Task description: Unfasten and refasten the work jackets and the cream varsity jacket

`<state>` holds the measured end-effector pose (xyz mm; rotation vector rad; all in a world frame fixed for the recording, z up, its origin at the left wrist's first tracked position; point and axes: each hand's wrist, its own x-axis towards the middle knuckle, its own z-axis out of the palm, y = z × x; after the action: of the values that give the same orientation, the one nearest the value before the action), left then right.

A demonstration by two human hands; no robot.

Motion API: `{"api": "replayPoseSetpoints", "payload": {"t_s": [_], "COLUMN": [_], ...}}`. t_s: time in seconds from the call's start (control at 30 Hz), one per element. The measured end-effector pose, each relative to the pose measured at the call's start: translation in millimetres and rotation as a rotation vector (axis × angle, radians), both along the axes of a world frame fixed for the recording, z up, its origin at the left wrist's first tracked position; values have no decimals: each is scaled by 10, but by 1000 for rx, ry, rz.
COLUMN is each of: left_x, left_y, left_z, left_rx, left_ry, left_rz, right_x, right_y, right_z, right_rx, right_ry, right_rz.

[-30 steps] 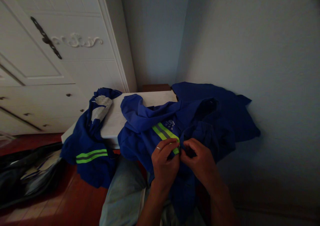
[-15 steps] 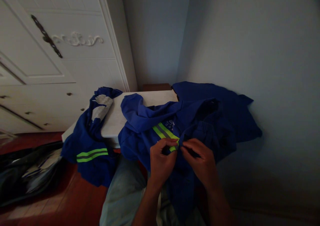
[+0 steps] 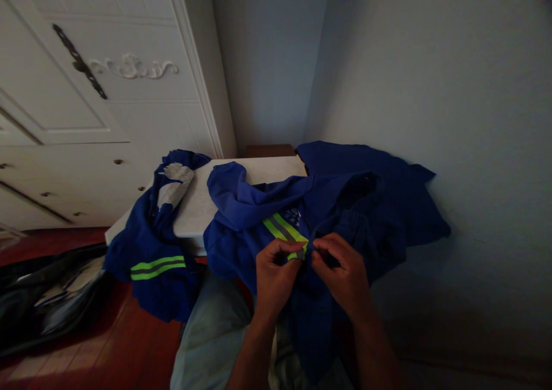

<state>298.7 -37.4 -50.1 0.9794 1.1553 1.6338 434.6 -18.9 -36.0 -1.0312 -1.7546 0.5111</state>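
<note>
A blue work jacket [image 3: 241,206] with a yellow-green and grey reflective stripe [image 3: 282,227] lies bunched over my lap and a white surface. White print shows beside the stripe. My left hand [image 3: 278,272] pinches the jacket's front at the end of the stripe. Close beside it, my right hand [image 3: 342,269] pinches the neighbouring edge of the same cloth. The fingertips of both hands almost meet, and any small fastener between them is hidden. A length of the blue cloth hangs down between my forearms.
Another blue garment [image 3: 159,240] with a reflective stripe drapes over the left end of the white tabletop [image 3: 196,209]. Blue cloth [image 3: 388,177] rests against the wall at right. A white cabinet [image 3: 150,114] stands behind, and an open black bag [image 3: 52,298] lies on the red floor.
Both hands keep their pinch on the jacket front. The fingers have shifted slightly, the left hand a little to the left and down. The garments lie nearly as before.
</note>
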Motion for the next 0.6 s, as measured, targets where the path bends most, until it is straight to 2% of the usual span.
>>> {"api": "replayPoseSetpoints", "payload": {"t_s": [0.1,0.2,0.27,0.33,0.43,0.53,0.6], "left_x": [-108,-300,-444,-576,-719,-796,-828], "left_y": [31,70,91,101,95,74,49], "left_z": [-11,-42,-61,-70,-68,-74,-82], "left_rx": [-58,-140,-165,-167,-164,-172,-179], "left_ry": [-248,-498,-596,-660,-703,-664,-597], "left_rz": [82,247,365,468,557,581,565], "right_x": [12,137,273,415,572,662,732], "right_y": [22,48,69,91,106,86,57], "right_z": [-16,-43,-59,-73,-74,-7,84], "right_rx": [-113,-373,-488,-512,-503,-468,-411], "right_ry": [104,364,531,626,713,826,827], "right_rz": [-85,-206,-283,-332,-327,-332,-339]}}
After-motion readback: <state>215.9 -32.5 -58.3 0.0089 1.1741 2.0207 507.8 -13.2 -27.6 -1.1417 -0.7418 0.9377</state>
